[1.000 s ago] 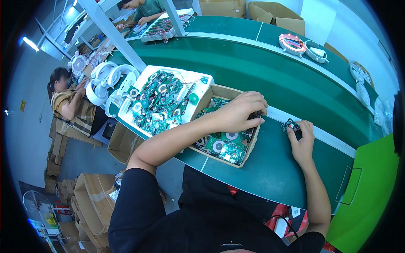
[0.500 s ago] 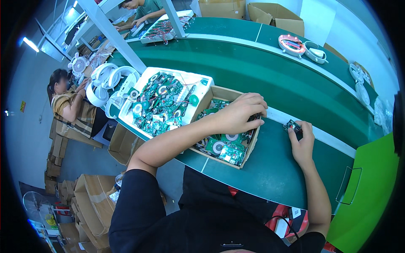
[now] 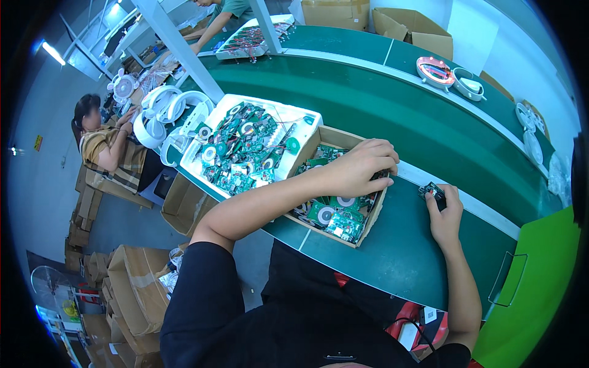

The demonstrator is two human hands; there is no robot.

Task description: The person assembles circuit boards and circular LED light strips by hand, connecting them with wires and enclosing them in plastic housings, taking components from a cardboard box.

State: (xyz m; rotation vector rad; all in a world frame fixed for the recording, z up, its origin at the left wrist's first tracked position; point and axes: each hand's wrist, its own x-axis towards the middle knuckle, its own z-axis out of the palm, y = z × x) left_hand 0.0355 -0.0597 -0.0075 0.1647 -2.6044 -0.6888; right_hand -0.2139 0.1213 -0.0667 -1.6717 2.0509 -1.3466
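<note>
A small green circuit board (image 3: 431, 191) with dark parts is pinched in my right hand (image 3: 448, 216), just above the green bench surface. My left hand (image 3: 363, 168) reaches across an open cardboard box (image 3: 375, 221). Its fingers and thumb curl over the far right corner of that box, and the contact is partly hidden. Inside lie several green boards (image 3: 345, 225), some with round pale discs. Left of the box, a white foam tray (image 3: 313, 120) is heaped with more circuit boards (image 3: 245, 138).
White ring-shaped housings (image 3: 150, 126) crowd the bench's left end, near a seated person (image 3: 104, 144). Beyond the green belt (image 3: 350, 86), another person's arm (image 3: 211, 30) reaches by a tray of wired parts (image 3: 254, 40). A bright green panel (image 3: 534, 288) stands at right.
The whole view has shifted slightly, moving the scene a little to the right. Both hands keep nearly the same places and grips.
</note>
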